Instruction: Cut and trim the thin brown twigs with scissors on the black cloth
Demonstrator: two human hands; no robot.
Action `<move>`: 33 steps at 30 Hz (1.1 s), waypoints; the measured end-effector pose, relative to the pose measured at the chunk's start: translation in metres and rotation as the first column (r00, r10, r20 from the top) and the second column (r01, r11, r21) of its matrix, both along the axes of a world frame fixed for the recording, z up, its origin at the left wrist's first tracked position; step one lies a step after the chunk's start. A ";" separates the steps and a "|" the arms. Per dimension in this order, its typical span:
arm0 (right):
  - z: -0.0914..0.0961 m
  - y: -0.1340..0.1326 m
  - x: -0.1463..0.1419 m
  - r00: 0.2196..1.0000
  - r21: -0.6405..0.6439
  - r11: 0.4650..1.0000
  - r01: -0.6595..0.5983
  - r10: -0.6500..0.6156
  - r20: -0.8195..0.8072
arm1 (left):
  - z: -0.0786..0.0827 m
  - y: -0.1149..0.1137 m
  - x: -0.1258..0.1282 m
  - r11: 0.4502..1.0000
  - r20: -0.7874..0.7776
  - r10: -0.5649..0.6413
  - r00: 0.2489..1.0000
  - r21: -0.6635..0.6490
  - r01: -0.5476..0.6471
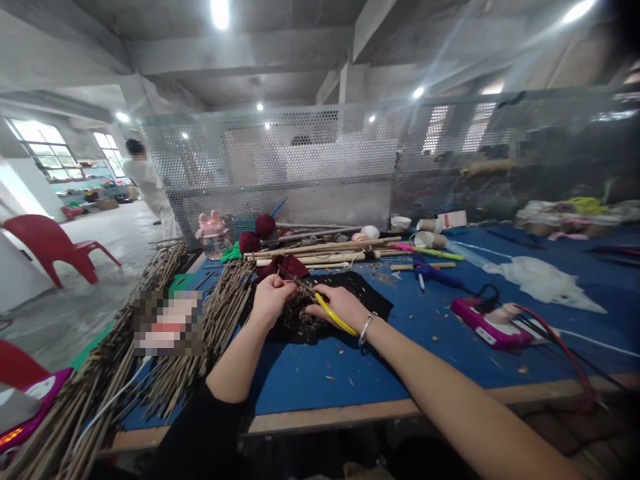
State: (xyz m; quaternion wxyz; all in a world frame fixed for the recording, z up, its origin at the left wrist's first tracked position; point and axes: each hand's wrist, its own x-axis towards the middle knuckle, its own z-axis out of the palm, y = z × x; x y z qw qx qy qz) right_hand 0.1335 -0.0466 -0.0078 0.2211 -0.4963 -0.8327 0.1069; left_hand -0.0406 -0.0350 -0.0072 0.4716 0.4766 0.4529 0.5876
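My right hand (345,308) is closed around yellow-handled scissors (334,316), whose dark blades point left toward my other hand. Thumb and fingers pinched, my left hand (273,299) is just beside the blade tips. What it holds is too small and blurred to name. Beneath both hands lies a black cloth (367,293) scattered with small brown plant bits (300,313). Dark red fabric or yarn (290,265) lies right behind the left hand. A bundle of thin dry twigs (227,300) is to the left of that hand.
Long pale sticks (320,259) and dark red balls (265,226) lie at the back. A blue glue gun (435,275), a magenta power strip (493,323) with cables and a plastic bag (545,280) are on the right. A perforated metal panel (300,167) stands behind; a person (147,180) is at far left.
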 end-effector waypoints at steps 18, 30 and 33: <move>0.005 0.003 0.006 0.998 0.030 0.998 0.057 -0.056 -0.035 | 0.003 -0.003 -0.003 0.991 -0.047 0.005 0.999 -0.135 -0.011; -0.008 0.011 0.005 0.987 0.125 0.990 -0.061 0.079 -0.142 | -0.003 -0.014 0.014 0.989 -0.036 -0.136 0.990 -0.062 0.134; -0.008 0.008 0.003 0.986 0.125 0.989 -0.081 0.098 -0.135 | -0.005 -0.015 0.015 0.984 -0.096 -0.179 0.979 -0.043 0.175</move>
